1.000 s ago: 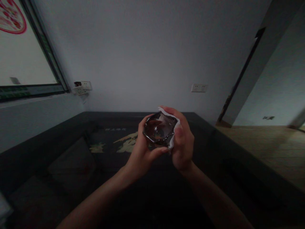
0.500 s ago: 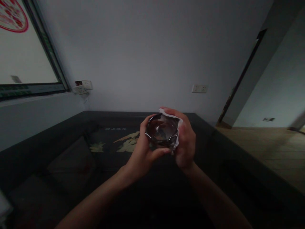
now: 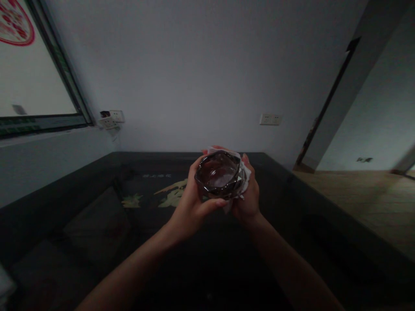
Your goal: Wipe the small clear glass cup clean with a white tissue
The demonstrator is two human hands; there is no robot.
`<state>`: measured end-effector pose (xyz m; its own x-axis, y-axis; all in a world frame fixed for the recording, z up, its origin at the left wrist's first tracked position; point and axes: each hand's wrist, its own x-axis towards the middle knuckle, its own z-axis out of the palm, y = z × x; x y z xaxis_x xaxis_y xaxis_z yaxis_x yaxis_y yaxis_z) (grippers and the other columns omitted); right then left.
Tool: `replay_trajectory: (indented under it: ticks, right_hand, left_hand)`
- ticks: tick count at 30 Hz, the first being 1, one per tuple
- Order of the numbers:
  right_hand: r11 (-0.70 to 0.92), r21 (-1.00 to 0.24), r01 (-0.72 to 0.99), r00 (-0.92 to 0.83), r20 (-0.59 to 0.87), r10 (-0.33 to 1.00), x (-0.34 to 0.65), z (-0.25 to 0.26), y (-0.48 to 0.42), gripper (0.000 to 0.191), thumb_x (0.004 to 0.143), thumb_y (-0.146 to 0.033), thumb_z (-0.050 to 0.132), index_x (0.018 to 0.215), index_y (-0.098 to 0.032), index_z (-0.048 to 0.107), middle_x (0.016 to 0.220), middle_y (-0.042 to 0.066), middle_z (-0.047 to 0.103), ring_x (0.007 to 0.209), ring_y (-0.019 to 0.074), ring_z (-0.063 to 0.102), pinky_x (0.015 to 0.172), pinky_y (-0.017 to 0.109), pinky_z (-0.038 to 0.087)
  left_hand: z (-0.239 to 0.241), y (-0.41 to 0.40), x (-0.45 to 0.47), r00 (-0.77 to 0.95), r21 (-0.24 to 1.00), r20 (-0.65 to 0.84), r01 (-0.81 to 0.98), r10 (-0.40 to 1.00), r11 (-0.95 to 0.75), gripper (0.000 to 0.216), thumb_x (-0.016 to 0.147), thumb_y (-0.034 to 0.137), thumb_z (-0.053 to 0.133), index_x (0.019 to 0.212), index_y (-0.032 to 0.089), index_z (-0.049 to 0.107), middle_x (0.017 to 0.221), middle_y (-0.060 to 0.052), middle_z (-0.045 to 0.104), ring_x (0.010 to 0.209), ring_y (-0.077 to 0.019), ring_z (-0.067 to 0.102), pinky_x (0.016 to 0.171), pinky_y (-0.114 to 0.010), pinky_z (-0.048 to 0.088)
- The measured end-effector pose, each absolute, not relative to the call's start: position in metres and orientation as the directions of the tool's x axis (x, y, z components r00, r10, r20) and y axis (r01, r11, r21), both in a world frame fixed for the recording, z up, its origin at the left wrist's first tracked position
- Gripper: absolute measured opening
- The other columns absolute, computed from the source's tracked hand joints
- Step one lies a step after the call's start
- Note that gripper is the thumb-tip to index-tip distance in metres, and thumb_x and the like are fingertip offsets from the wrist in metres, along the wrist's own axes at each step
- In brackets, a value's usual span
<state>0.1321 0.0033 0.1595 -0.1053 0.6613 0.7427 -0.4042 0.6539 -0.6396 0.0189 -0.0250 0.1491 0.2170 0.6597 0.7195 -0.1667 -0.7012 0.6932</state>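
Note:
I hold a faceted clear glass bowl, perhaps an ashtray [image 3: 218,175], up in front of me above a dark glossy table [image 3: 279,185]. My left hand [image 3: 189,205] wraps its left side, thumb under the near rim. My right hand [image 3: 249,196] is behind and under the bowl's right side, fingers closed on a crumpled white tissue [image 3: 244,179] pressed against the glass. Most of the right fingers are hidden by the bowl.
The dark table has a pale printed picture [image 3: 168,194] under its top and runs to a white wall with sockets [image 3: 270,119] and a second socket cluster [image 3: 110,119]. A window [image 3: 32,86] is at left. A doorway and wood floor [image 3: 372,203] lie at right.
The right hand slid from the bowl's right rim down behind and under it with the tissue. The bowl tipped so its opening faces me more. The left hand stayed in place.

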Motion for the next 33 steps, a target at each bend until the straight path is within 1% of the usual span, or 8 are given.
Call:
replay_trajectory:
  ticks: [2, 7, 11, 15, 18, 22, 27, 33]
  right_hand:
    - [0.647, -0.628, -0.433, -0.072, 0.739, 0.67, 0.128, 0.156, 0.007, 0.049, 0.093, -0.055, 0.025, 0.105, -0.023, 0.06, 0.098, 0.006, 0.072, 0.101, 0.0211, 0.067, 0.092, 0.044, 0.053]
    - [0.675, -0.581, -0.455, 0.081, 0.728, 0.681, 0.122, 0.15, 0.01, 0.041, 0.093, -0.051, 0.031, 0.106, -0.024, 0.059, 0.106, 0.004, 0.07, 0.101, 0.0193, 0.066, 0.092, 0.043, 0.053]
    - [0.681, -0.567, -0.463, 0.109, 0.726, 0.679, 0.118, 0.144, 0.011, 0.041, 0.093, -0.052, 0.031, 0.113, -0.025, 0.055, 0.111, 0.005, 0.068, 0.102, 0.0188, 0.065, 0.091, 0.043, 0.054]
    - [0.697, -0.571, -0.434, 0.132, 0.726, 0.675, 0.115, 0.139, 0.009, 0.042, 0.095, -0.051, 0.03, 0.123, -0.027, 0.049, 0.127, 0.007, 0.059, 0.114, 0.0192, 0.059, 0.099, 0.046, 0.047]
    - [0.696, -0.567, -0.441, 0.161, 0.713, 0.683, 0.112, 0.138, 0.004, 0.039, 0.096, -0.048, 0.031, 0.126, -0.03, 0.047, 0.132, 0.006, 0.055, 0.118, 0.0197, 0.056, 0.103, 0.048, 0.042]
    - [0.734, -0.54, -0.411, 0.215, 0.726, 0.654, 0.108, 0.139, -0.003, 0.038, 0.095, -0.048, 0.034, 0.127, -0.031, 0.046, 0.134, 0.005, 0.052, 0.121, 0.021, 0.053, 0.105, 0.048, 0.04]
    - [0.77, -0.525, -0.361, 0.204, 0.762, 0.615, 0.107, 0.135, -0.004, 0.041, 0.095, -0.047, 0.035, 0.132, -0.031, 0.041, 0.138, 0.007, 0.047, 0.124, 0.0227, 0.049, 0.107, 0.05, 0.039]
    - [0.841, -0.493, -0.223, 0.197, 0.822, 0.535, 0.104, 0.129, -0.004, 0.047, 0.095, -0.047, 0.033, 0.14, -0.033, 0.031, 0.147, 0.007, 0.035, 0.132, 0.0251, 0.04, 0.11, 0.052, 0.034]
  left_hand:
    - [0.149, -0.021, 0.016, 0.206, 0.677, 0.735, -0.164, 0.646, -0.718, 0.078, 0.073, 0.044, 0.073, 0.135, 0.024, 0.03, 0.139, -0.013, 0.043, 0.132, -0.0279, 0.04, 0.112, -0.044, 0.033]
    - [0.151, -0.012, 0.009, 0.18, 0.709, 0.7, -0.055, 0.691, -0.704, 0.077, 0.07, 0.043, 0.075, 0.134, 0.021, 0.039, 0.142, -0.014, 0.037, 0.136, -0.0322, 0.032, 0.115, -0.049, 0.025]
    - [0.154, -0.009, 0.009, 0.19, 0.744, 0.668, -0.175, 0.719, -0.645, 0.077, 0.07, 0.036, 0.076, 0.133, 0.02, 0.035, 0.138, -0.016, 0.045, 0.129, -0.0307, 0.044, 0.109, -0.048, 0.035]
    - [0.154, -0.004, 0.008, 0.167, 0.735, 0.673, -0.259, 0.721, -0.626, 0.068, 0.073, 0.031, 0.074, 0.128, 0.02, 0.037, 0.129, -0.016, 0.054, 0.12, -0.0279, 0.054, 0.102, -0.046, 0.045]
    - [0.152, -0.001, 0.007, 0.13, 0.721, 0.689, -0.232, 0.713, -0.653, 0.056, 0.076, 0.033, 0.072, 0.123, 0.019, 0.046, 0.131, -0.015, 0.055, 0.122, -0.0273, 0.053, 0.104, -0.044, 0.043]
    - [0.15, 0.0, 0.006, 0.1, 0.699, 0.714, -0.175, 0.693, -0.694, 0.057, 0.078, 0.043, 0.068, 0.126, 0.018, 0.051, 0.138, -0.015, 0.049, 0.129, -0.0297, 0.045, 0.108, -0.044, 0.039]
    - [0.148, -0.003, 0.011, -0.012, 0.655, 0.742, -0.2, 0.671, -0.728, 0.062, 0.077, 0.048, 0.068, 0.129, 0.023, 0.045, 0.13, -0.014, 0.054, 0.121, -0.0278, 0.054, 0.104, -0.043, 0.044]
    - [0.142, -0.004, 0.018, -0.183, 0.539, 0.812, -0.128, 0.554, -0.832, 0.046, 0.081, 0.051, 0.062, 0.116, 0.024, 0.049, 0.128, -0.011, 0.052, 0.115, -0.0243, 0.057, 0.095, -0.037, 0.051]
